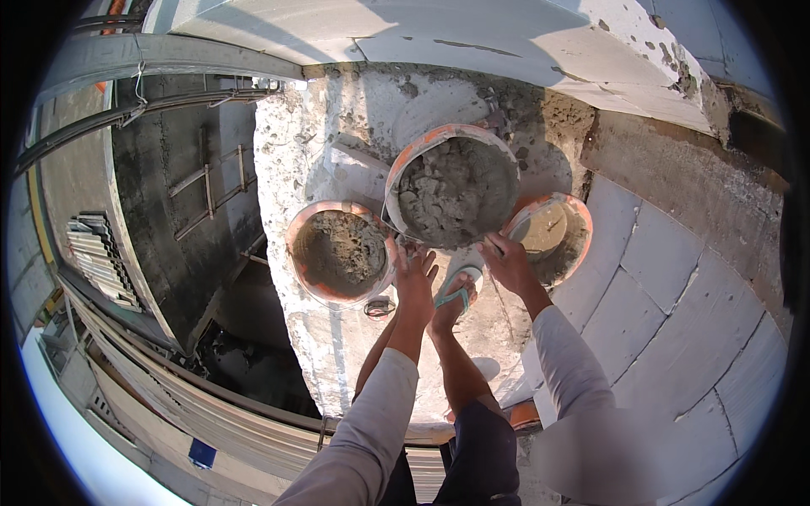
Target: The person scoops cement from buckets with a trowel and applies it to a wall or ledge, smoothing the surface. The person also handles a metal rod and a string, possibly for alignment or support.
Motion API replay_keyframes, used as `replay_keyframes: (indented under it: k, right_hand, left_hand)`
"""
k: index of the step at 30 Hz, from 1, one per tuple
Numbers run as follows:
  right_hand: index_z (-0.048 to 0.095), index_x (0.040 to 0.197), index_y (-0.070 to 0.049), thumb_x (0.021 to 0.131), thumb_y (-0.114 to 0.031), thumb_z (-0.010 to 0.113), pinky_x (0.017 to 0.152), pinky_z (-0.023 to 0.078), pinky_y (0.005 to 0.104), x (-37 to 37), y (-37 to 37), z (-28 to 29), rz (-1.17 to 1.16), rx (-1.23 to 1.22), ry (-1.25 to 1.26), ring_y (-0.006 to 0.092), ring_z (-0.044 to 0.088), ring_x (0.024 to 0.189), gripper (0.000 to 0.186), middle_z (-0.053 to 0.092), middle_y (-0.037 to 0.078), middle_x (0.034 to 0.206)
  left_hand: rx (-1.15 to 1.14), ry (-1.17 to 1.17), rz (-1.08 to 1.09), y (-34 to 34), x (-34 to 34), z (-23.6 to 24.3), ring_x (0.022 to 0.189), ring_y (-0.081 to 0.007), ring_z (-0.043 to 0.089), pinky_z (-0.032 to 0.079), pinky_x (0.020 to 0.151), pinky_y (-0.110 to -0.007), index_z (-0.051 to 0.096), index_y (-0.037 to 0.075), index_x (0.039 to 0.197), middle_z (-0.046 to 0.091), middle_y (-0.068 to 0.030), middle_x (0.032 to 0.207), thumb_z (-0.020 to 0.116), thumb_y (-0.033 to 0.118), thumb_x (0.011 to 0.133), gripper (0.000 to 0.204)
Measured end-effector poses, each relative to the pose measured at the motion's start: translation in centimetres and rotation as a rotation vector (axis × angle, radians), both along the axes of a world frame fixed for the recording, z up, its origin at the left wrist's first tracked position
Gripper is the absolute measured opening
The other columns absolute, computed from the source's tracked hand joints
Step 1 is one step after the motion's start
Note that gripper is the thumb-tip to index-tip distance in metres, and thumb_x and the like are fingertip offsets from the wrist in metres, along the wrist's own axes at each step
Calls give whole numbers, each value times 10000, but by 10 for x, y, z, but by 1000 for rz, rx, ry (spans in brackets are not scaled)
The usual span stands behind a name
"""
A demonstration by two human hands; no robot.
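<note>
A round bucket of wet grey mortar (460, 190) with an orange-streaked rim is in the middle, looking larger than the two beside it. My left hand (412, 277) is at its near left side, fingers stretched and spread. My right hand (509, 263) has its fingers bent around the bucket's near right edge. Close to my left hand is a second bucket (314, 291), with brownish mortar inside. Partly behind my right hand is a third bucket (582, 236), holding murky liquid or thin slurry. The undersides of my fingers are hidden.
My foot in a teal flip-flop (456, 295) is between the buckets on a mortar-spattered slab (316, 350). The slab's left edge drops to a deep opening (253, 367). Pale block walls (666, 295) border the right and far sides. A coiled dark wire (379, 309) lies near the left bucket.
</note>
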State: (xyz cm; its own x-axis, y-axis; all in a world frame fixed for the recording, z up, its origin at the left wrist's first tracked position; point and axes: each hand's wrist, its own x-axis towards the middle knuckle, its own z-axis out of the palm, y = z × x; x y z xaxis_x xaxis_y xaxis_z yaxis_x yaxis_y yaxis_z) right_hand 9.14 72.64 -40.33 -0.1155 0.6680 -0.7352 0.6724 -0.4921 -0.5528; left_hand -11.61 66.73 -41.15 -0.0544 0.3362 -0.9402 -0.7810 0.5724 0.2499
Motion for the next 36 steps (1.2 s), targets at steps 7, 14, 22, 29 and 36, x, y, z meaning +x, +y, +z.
replay_keyframes:
  k: [7, 14, 22, 29, 36]
  right_hand:
    - [639, 1310, -3, 978, -393, 676, 907, 531, 388, 4, 6, 83, -53, 18, 151, 340, 707, 1049, 513, 728, 232, 1092]
    - [613, 957, -3, 1074, -334, 545, 629, 469, 308, 3, 48, 284, -421, -225, 266, 125, 540, 635, 358, 565, 35, 720]
    - [555, 1265, -35, 1107, -376, 450, 541, 406, 253, 121, 157, 390, -888, -151, 532, 88, 505, 630, 390, 579, 16, 792]
    - [590, 1204, -56, 1089, -403, 508, 474, 410, 258, 154, 183, 353, -1151, 110, 384, 81, 483, 563, 374, 525, -3, 789]
    - [595, 1041, -40, 1059, -323, 592, 467, 411, 282, 163, 157, 291, -553, 257, 24, 85, 463, 527, 283, 512, -1, 730]
  left_hand:
    - [76, 302, -270, -46, -17, 16, 1224, -279, 622, 521, 998, -397, 169, 130, 1622, 537, -162, 1369, 486, 182, 1060, 647]
    - [158, 490, -1094, -34, -64, 202, 1137, -254, 665, 513, 990, -383, 374, 47, 1548, 684, -179, 1237, 523, 206, 1025, 567]
    - [343, 677, -1541, -43, -82, 309, 1144, -410, 661, 499, 1022, -464, 549, -15, 1386, 701, -248, 1199, 602, 258, 975, 496]
    - [381, 832, -1617, -47, -59, 284, 1114, -427, 642, 497, 991, -495, 597, -19, 1335, 688, -253, 1167, 618, 259, 955, 471]
    - [287, 865, -1725, -42, -36, 281, 1095, -442, 640, 498, 984, -512, 606, -9, 1329, 686, -267, 1149, 617, 293, 954, 482]
